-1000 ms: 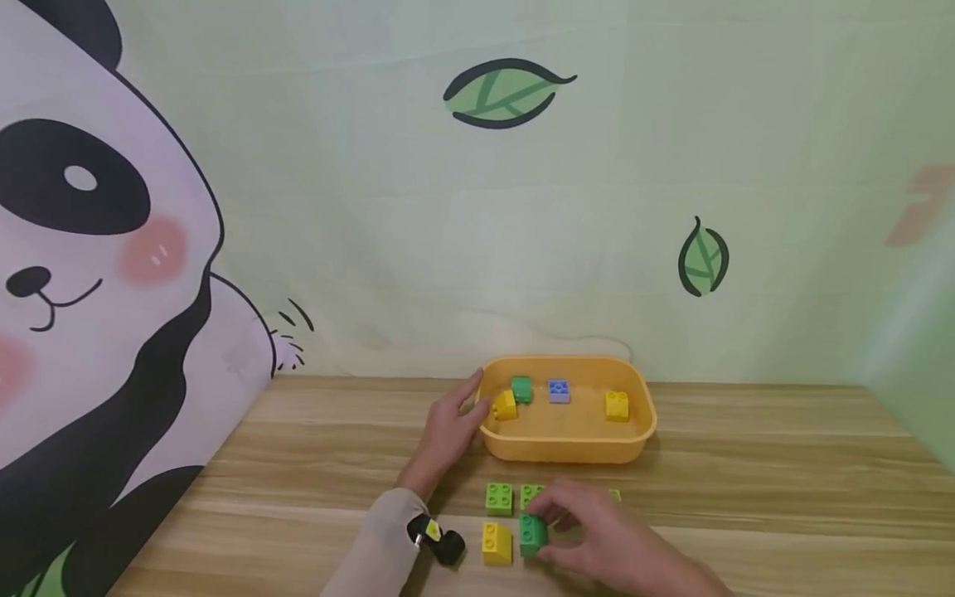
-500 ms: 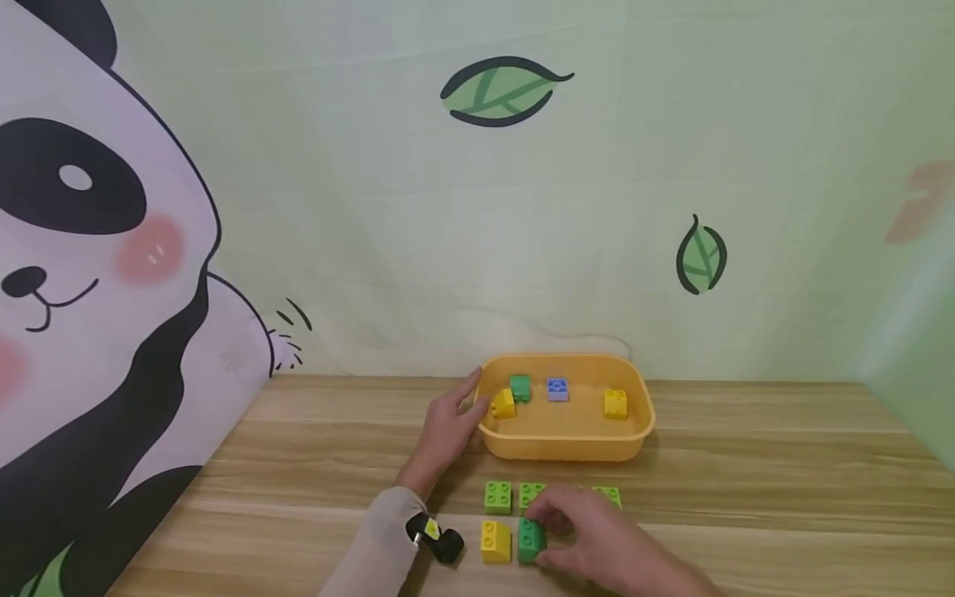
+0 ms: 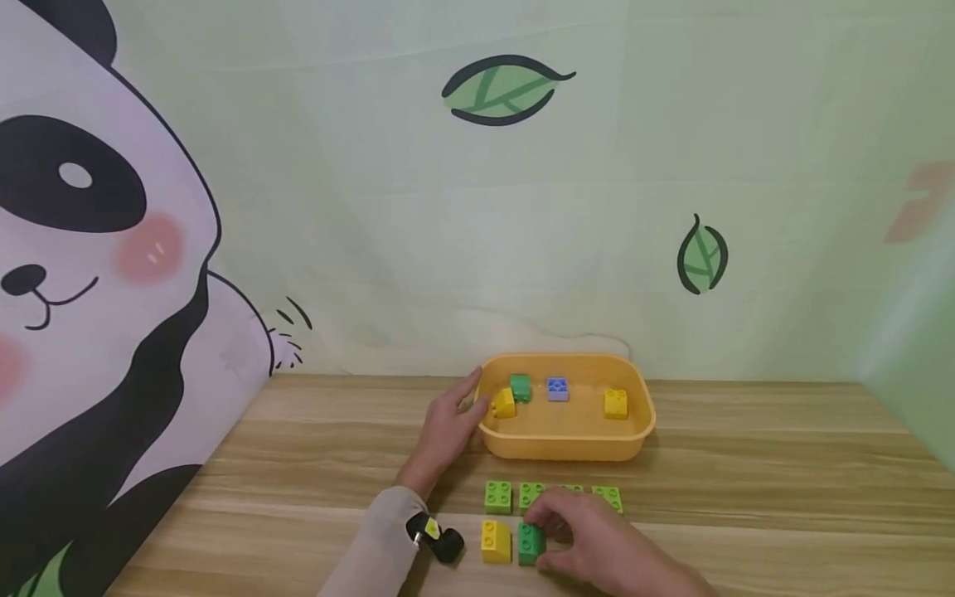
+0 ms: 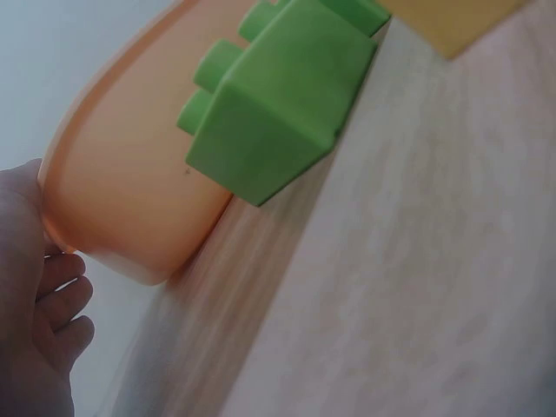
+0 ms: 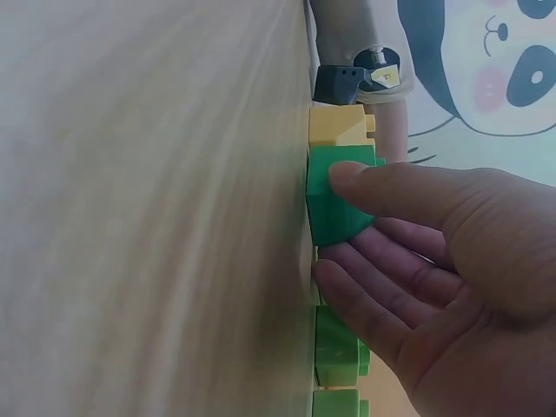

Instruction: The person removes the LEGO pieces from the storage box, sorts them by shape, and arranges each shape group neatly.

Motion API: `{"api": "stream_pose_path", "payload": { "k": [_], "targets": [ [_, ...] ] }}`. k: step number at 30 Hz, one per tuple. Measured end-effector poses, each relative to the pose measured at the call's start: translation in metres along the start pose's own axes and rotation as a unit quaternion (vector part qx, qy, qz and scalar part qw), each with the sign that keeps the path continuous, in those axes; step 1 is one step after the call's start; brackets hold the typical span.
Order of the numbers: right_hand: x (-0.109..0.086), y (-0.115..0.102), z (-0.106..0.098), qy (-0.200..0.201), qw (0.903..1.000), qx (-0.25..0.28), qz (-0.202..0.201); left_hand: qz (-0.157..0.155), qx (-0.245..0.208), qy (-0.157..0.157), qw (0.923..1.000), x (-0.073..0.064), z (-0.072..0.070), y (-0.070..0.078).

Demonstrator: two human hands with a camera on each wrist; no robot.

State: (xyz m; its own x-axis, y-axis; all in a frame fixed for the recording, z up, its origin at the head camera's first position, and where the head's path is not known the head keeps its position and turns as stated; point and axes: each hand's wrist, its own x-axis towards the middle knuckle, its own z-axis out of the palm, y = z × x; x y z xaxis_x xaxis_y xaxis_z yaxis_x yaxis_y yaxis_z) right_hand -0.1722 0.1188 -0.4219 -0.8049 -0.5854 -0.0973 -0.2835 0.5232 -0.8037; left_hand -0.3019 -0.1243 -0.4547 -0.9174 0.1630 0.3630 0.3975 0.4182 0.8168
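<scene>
Towards the worktop's (image 3: pixel 783 531) near edge, the left sleeve (image 3: pixel 373 543) comes in with a black wrist camera (image 3: pixel 446 546) on its cuff. Just to the right stands the yellow brick (image 3: pixel 495 542), and beside it, a narrow gap apart, the green brick (image 3: pixel 529 544). The right-hand grip (image 3: pixel 593 531) pinches the green brick between thumb and fingers from the right; the right wrist view suggests its base is down on the worktop.

In the last second the green brick has slid slightly towards the near edge. It now lies level with the yellow brick, so I read the two as a second row, squared up but not yet released.

Next come four lime bricks (image 3: pixel 531 495) in a line roughly parallel to the far edge, studs up, the two right-hand ones partly hidden by the fingers.

Beyond them, close to the far edge, sits the tray (image 3: pixel 563 448). The left-hand grip (image 3: pixel 443 431) holds its left end, thumb at the rim, and neither has shifted noticeably. Inside, a tipped yellow piece (image 3: pixel 505 403) and a green piece (image 3: pixel 521 388) lie together at the left, a blue piece (image 3: pixel 557 390) further along and another yellow piece (image 3: pixel 615 405) near the right end.
</scene>
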Motion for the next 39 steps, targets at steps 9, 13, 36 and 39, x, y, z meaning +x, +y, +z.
{"api": "stream_pose_path", "payload": {
  "k": [9, 13, 36, 39],
  "targets": [
    [-0.0007, -0.0014, -0.0001, 0.003, 0.9999, -0.007, -0.008, -0.001, 0.005, 0.004, 1.0000, 0.0002, -0.0001, 0.0007],
    [-0.0003, -0.0011, -0.0001, 0.005, 0.9999, -0.010, -0.009, -0.002, 0.001, 0.002, 1.0000, -0.0004, 0.0001, 0.0013],
    [-0.0031, -0.0047, -0.0018, 0.003, 0.9998, -0.019, 0.004, -0.002, 0.007, 0.001, 1.0000, 0.0000, 0.0001, 0.0018],
    [-0.0052, -0.0074, -0.0041, 0.001, 0.9995, 0.000, 0.032, -0.004, 0.007, 0.000, 1.0000, 0.0002, 0.0002, 0.0015]
  ]
}}
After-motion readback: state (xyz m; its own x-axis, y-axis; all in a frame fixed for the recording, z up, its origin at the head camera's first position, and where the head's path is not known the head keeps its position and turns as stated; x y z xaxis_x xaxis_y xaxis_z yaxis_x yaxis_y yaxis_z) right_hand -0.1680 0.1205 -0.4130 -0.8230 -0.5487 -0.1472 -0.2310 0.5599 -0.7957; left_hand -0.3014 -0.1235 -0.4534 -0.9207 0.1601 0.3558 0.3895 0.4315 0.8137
